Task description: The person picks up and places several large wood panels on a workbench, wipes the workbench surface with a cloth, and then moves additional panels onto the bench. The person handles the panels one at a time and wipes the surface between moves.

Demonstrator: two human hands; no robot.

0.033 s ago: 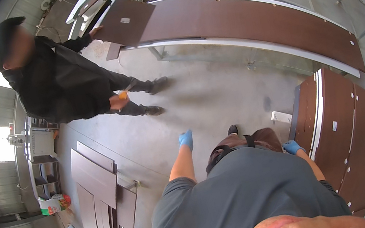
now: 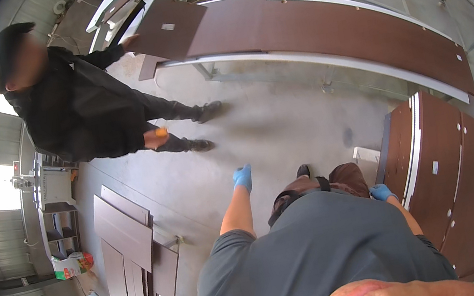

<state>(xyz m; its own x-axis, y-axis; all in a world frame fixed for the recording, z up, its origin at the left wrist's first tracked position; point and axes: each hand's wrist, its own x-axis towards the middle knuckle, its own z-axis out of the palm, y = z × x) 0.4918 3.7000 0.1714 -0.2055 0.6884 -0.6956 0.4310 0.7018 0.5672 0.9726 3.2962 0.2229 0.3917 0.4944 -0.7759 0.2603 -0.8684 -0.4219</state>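
In a blue glove, my left hand point(image 2: 242, 177) hangs over the bare floor, its fingers curled in and nothing visible in them. My right hand point(image 2: 381, 191), gloved the same way, is by my hip, close to the near-left edge of a stack of dark brown panels point(image 2: 435, 157). Its fingers look bent together; whether they touch the stack or hold something small I cannot make out. White strips edge these panels, and pale round spots and a small label show on top.
Across the floor a co-worker point(image 2: 77, 106) rests one hand on a loose brown board point(image 2: 165, 27) and holds a yellow-handled tool point(image 2: 161, 132). That board overlaps a long panel on a metal-framed bench point(image 2: 322, 19). Brown boards point(image 2: 125, 231) lie on a rack at left; a white box point(image 2: 367, 157) stands near my feet.
The co-worker's loose board sits slightly farther right. The yellow-handled tool has turned and dropped a little. My hands have barely moved.
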